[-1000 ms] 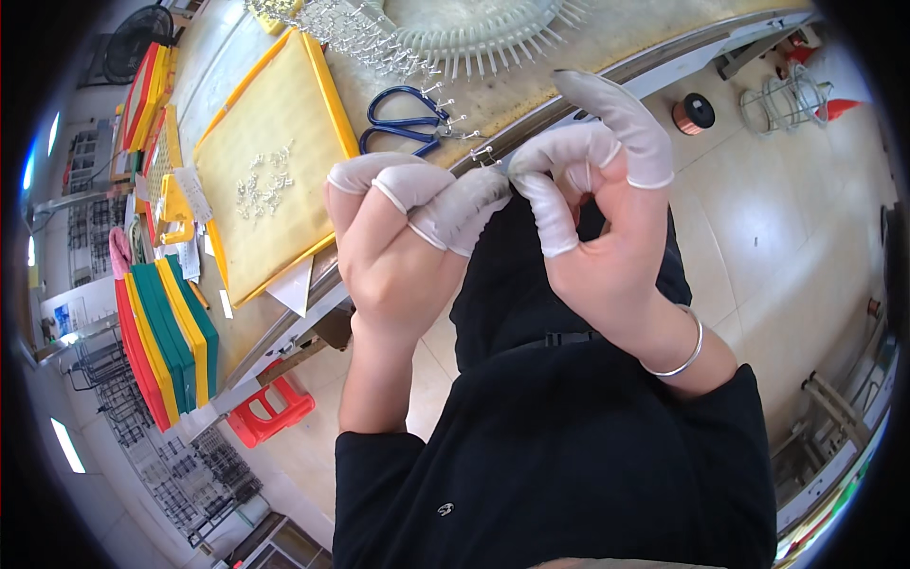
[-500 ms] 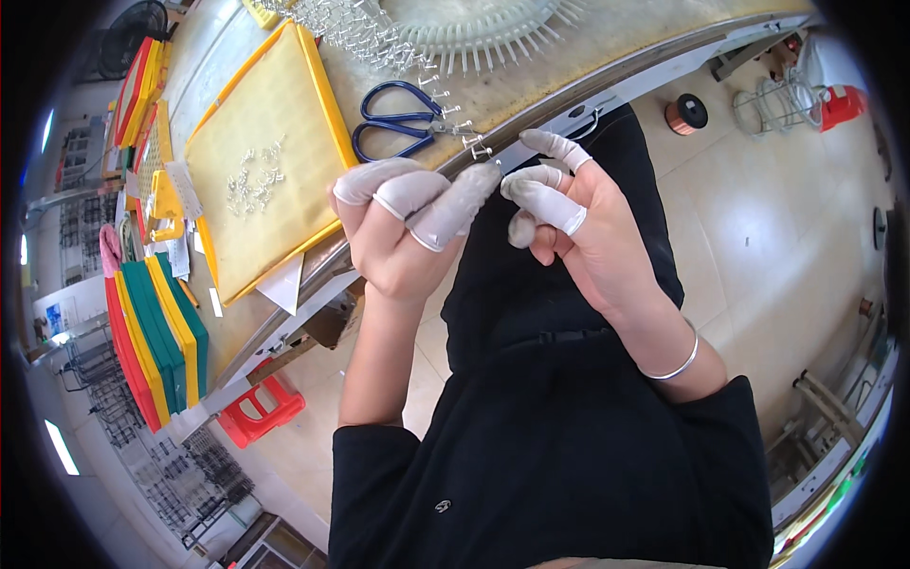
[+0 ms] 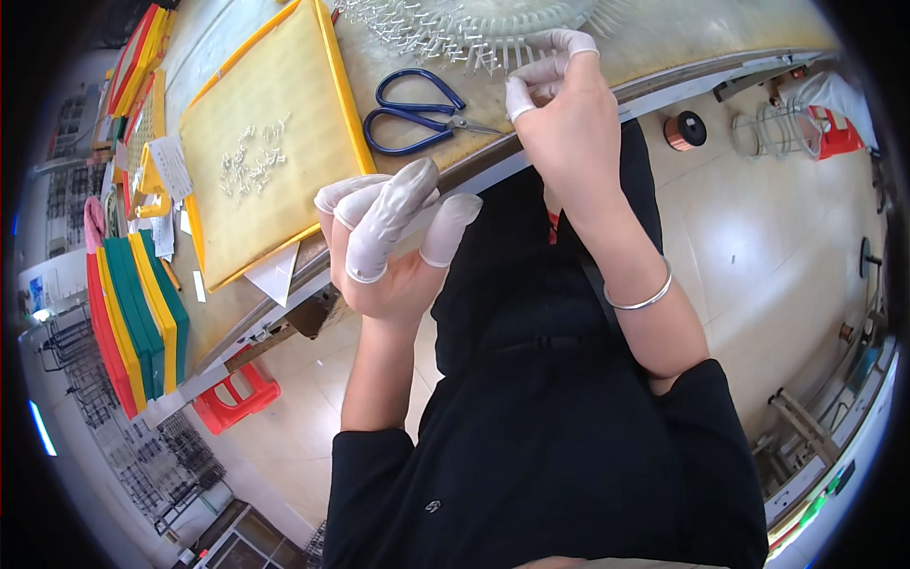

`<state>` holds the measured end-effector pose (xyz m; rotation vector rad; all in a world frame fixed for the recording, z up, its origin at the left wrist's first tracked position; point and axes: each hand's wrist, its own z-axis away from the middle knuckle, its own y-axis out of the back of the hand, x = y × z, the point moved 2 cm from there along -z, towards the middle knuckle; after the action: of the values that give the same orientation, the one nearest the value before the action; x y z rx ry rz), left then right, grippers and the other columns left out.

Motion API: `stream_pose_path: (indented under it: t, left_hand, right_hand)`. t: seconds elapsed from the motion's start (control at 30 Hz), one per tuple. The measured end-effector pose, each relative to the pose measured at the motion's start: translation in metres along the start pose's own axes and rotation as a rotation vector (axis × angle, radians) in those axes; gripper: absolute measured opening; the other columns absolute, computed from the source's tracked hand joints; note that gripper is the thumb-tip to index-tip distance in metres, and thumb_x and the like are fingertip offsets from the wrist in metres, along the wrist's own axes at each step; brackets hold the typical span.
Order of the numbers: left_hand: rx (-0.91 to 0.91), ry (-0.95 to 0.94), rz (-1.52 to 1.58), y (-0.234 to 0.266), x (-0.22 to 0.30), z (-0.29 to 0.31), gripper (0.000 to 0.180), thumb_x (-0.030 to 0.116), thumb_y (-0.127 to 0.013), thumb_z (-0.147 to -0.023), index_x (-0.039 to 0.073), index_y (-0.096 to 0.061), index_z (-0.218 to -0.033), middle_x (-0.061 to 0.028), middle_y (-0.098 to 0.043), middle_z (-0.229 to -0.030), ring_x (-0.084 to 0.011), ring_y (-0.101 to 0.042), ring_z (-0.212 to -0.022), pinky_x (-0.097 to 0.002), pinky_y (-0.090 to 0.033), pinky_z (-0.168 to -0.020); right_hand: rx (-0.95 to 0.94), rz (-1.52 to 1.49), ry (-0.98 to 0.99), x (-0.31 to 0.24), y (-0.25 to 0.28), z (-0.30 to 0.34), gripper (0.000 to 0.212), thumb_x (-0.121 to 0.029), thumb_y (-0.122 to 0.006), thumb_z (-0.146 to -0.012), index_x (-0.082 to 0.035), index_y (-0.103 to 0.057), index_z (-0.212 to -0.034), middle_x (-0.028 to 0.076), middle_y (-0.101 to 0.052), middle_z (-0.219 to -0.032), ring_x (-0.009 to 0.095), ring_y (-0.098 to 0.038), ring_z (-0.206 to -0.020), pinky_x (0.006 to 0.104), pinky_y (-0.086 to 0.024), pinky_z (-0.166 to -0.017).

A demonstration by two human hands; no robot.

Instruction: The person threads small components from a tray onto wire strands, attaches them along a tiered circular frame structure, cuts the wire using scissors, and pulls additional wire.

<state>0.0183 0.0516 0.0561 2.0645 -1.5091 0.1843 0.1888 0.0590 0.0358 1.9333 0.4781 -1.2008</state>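
Observation:
My left hand [image 3: 384,242], with white finger cots on its fingers, is held before the table's front edge. Its thumb and forefinger stand apart with nothing visible between them. Farther out over the table, my right hand [image 3: 569,114], also in finger cots, has its fingertips bent together beside a heap of small silvery pin-like pieces [image 3: 417,33]. Whatever lies between those fingertips is hidden. Blue-handled scissors [image 3: 408,112] rest between the heap and a yellow-framed tray [image 3: 343,90]. A loose cluster of small silvery pieces [image 3: 251,161] lies on the tray's pale surface.
A translucent spiked strip [image 3: 502,33] curves behind the heap. Stacked red, yellow and green frames [image 3: 142,318] stand at the left. A red stool [image 3: 237,396] is below the table's left side, and a copper-coloured spool [image 3: 684,131] sits on the floor at right.
My hands have separated. The right moved up and away to the heap, its fingertips near the pieces; the left dropped slightly, its thumb and forefinger parting. A short row of silvery pieces no longer reaches the fingers.

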Motion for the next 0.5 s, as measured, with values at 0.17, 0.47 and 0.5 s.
stream_pose_path:
  t: [0.17,0.47,0.5]
  left_hand:
    - [-0.017,-0.018,0.048,0.003,-0.001,-0.004,0.036,0.008,-0.081,-0.061,0.004,-0.064,-0.092,-0.0039,-0.064,-0.082,-0.0218,-0.057,-0.073,-0.0298,-0.042,-0.067]
    - [0.064,-0.015,-0.164,0.028,-0.018,-0.011,0.027,-0.010,-0.068,-0.068,-0.002,-0.062,-0.093,-0.0110,-0.064,-0.088,-0.0167,-0.056,-0.078,-0.0278,-0.044,-0.073]
    - [0.066,-0.019,-0.199,0.036,-0.025,-0.015,0.027,-0.010,-0.068,-0.068,-0.002,-0.062,-0.093,-0.0110,-0.064,-0.088,-0.0167,-0.056,-0.078,-0.0278,-0.044,-0.073]
  right_hand:
    - [0.007,0.062,-0.010,-0.003,-0.004,-0.009,0.032,-0.010,-0.061,-0.075,-0.002,-0.049,-0.104,0.006,-0.065,-0.076,0.025,-0.064,-0.073,0.0351,-0.049,-0.067]
    - [-0.215,-0.287,-0.194,0.000,0.008,0.007,0.037,-0.007,-0.062,-0.077,0.001,-0.047,-0.110,0.010,-0.063,-0.084,0.019,-0.064,-0.069,0.0274,-0.048,-0.057]
    - [-0.333,-0.434,-0.330,-0.001,0.014,0.016,0.038,-0.006,-0.062,-0.079,0.002,-0.046,-0.113,0.011,-0.062,-0.086,0.017,-0.063,-0.067,0.0237,-0.047,-0.052]
